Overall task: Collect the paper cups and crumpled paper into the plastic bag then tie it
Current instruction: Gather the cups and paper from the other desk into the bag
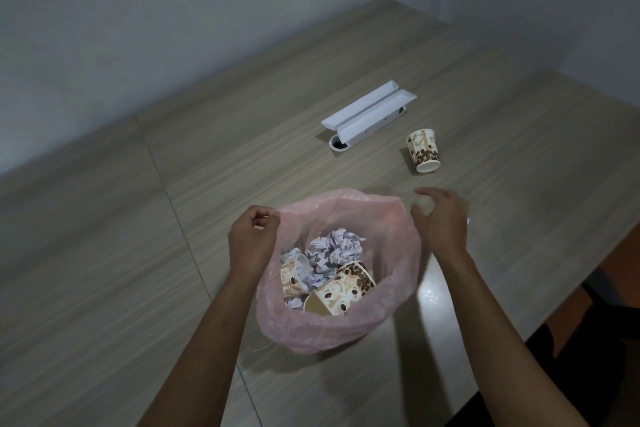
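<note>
A pink plastic bag (398, 253) stands with its mouth wide on the wooden table (138, 253). Inside lie crumpled white paper (334, 248) and two coffee-bean printed paper cups, one on its side (341, 293) and one at the left (290, 276). My left hand (251, 241) pinches the bag's left rim. My right hand (441, 218) hovers just right of the bag's rim, fingers loosely curled and holding nothing. Another printed paper cup (423, 150) stands upside down on the table beyond my right hand.
A white cable-outlet box (367, 114) with two raised flaps is set into the table behind the bag. A grey wall rises at the table's far side. The table's edge runs along the right, with dark floor below.
</note>
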